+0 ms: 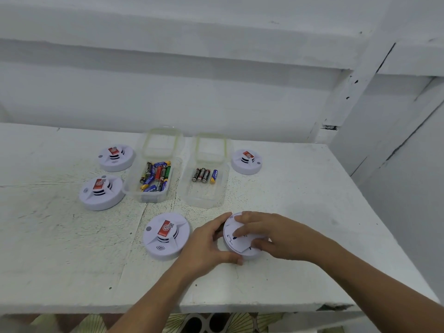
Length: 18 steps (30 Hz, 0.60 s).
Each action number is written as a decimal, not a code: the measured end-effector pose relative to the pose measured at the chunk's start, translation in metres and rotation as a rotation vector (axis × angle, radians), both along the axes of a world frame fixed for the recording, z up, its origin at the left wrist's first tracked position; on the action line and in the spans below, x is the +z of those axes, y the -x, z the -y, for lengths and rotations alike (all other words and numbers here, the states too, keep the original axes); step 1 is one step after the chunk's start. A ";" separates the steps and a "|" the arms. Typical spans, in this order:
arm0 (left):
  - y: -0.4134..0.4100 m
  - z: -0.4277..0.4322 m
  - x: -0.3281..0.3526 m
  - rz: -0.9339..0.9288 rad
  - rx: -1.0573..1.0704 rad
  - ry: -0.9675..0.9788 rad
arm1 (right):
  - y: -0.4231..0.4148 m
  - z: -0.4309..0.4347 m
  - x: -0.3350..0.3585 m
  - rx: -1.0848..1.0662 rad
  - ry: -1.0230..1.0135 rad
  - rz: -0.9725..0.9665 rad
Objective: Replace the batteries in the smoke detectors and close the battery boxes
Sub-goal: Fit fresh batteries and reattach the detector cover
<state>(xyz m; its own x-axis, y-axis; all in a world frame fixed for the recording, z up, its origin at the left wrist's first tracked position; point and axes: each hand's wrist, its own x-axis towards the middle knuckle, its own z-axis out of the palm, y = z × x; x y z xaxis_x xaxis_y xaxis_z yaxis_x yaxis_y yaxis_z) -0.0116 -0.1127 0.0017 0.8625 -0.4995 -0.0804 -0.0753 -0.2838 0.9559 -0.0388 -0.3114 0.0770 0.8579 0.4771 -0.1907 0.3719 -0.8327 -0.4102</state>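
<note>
**Battery replacement in progress: one detector in hand, both boxes open**

The inverted detector (236, 247) rested back-up on the near part of the bench (312, 212). The left hand (206, 243) gripped its rim, fingers (222, 222) curled round the edge. The right hand (271, 233) lay over the back, its bent fingers (242, 228) and thumb clamped on the back plate. Whether the battery bay was open could not be told.

Four more units sat face up: the far-left detector (116, 157), the mid-left detector (101, 192), the near detector (165, 235) and the far-right detector (246, 161). Their battery state was hidden.

The left box (149, 197) held many loose batteries (156, 175). The right box (204, 201) held four batteries (204, 175). Both stood uncovered, a lid behind each. By this evidence the task looked early: one unit under work, box closing undone.
</note>
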 end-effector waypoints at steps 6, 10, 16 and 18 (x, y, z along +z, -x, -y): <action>0.000 0.001 0.001 0.008 0.008 0.003 | 0.008 0.000 -0.011 -0.006 -0.042 -0.001; 0.000 0.002 -0.001 0.002 0.011 0.020 | 0.011 -0.002 -0.022 -0.019 -0.065 0.036; 0.001 0.004 0.001 0.009 0.022 0.020 | 0.012 -0.002 -0.029 -0.051 -0.077 0.047; 0.001 0.004 0.002 0.008 0.024 0.017 | 0.013 -0.003 -0.031 -0.077 -0.093 0.045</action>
<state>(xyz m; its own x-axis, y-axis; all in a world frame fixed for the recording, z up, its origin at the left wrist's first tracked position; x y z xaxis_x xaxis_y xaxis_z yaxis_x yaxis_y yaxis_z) -0.0128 -0.1164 0.0034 0.8750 -0.4798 -0.0654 -0.0760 -0.2693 0.9600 -0.0515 -0.3086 0.0462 0.8995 0.4230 -0.1092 0.3277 -0.8186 -0.4717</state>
